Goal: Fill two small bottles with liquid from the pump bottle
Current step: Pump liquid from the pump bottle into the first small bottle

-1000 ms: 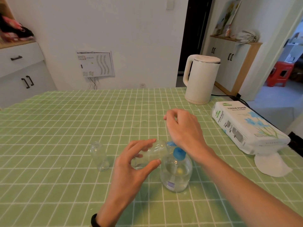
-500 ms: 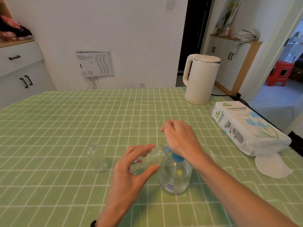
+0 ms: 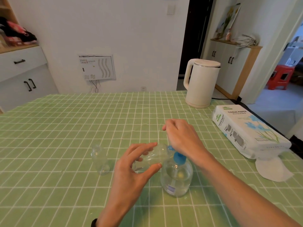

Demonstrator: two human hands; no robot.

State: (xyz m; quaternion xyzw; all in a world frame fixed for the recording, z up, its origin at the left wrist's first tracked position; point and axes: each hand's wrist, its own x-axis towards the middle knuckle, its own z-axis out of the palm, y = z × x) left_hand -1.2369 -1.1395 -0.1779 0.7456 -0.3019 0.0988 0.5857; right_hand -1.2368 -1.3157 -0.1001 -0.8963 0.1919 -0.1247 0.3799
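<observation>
Left hand grips a tilted small bottle, its mouth at the blue spout of the pump bottle, which stands on the worktop. Right hand sits over the pump head, fingers curled; whether it grips, cannot tell. Second small bottle stands upright to the left, apart. Best: mouth snug under the spout, slow full strokes, base steady.

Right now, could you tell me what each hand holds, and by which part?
Left hand grips a tilted small bottle round its body. Right hand covers the blue head of the pump bottle; its grip is hidden.
</observation>
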